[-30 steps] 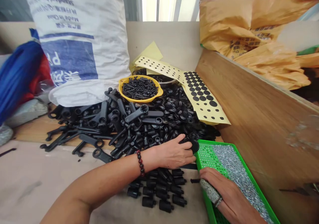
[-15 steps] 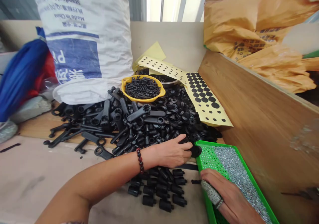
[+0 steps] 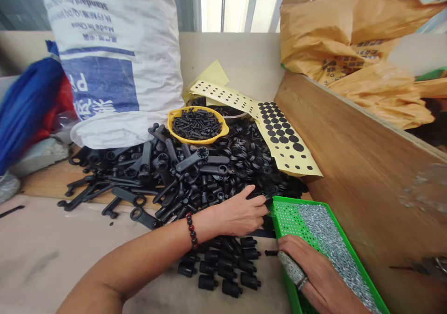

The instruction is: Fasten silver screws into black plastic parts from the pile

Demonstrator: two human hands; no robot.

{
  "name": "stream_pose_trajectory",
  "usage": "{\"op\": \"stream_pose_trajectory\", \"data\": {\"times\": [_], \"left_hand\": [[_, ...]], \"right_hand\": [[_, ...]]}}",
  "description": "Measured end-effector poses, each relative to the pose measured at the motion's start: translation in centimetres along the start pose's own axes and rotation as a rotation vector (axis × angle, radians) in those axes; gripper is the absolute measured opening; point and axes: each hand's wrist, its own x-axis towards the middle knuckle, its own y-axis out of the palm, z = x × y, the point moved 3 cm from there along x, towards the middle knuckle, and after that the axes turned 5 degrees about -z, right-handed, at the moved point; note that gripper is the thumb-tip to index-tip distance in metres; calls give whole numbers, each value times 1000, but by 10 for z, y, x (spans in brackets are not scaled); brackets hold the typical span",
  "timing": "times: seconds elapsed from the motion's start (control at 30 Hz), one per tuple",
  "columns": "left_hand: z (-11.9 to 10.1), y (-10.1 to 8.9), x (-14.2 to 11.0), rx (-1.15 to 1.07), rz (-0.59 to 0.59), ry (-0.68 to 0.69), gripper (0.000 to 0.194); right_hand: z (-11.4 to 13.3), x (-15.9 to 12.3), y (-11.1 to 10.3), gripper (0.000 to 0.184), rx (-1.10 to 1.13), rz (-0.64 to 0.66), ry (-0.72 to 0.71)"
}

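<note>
- Green tray (image 3: 300,201): I'd ease left hand (image 3: 242,214) past its corner; grip unclear
- Right hand (image 3: 314,270): black screw (image 3: 271,253) at fingertips; can't tell if pinched, I'd steady wrist

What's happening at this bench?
A person is working with both bare hands among black plastic parts. The right hand, over the green tray, has a ribbed black piece at its fingertips. The left hand is at the tray's corner, beside the heap of black parts; what its fingers hold, if anything, is unclear. Small metal pieces lie in the tray, and black cylinders sit nearer the person.
</note>
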Motion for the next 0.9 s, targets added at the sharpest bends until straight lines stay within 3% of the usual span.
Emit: {"op": "stream_pose_trajectory", "data": {"times": [0.27,0.4,0.67,0.9], "left_hand": [[-3,-4,13,-62,-42,-9,14],[-2,2,13,-94,-52,2,14],[1,17,15,-129,-51,-105,9],[1,12,15,-197,-17,-3,13]], "right_hand": [[-5,-5,5,30,-11,40,4],[-4,-3,5,34,-1,37,0],[-3,-2,3,34,31,52,36],[-1,-2,4,27,-13,28,6]]}}
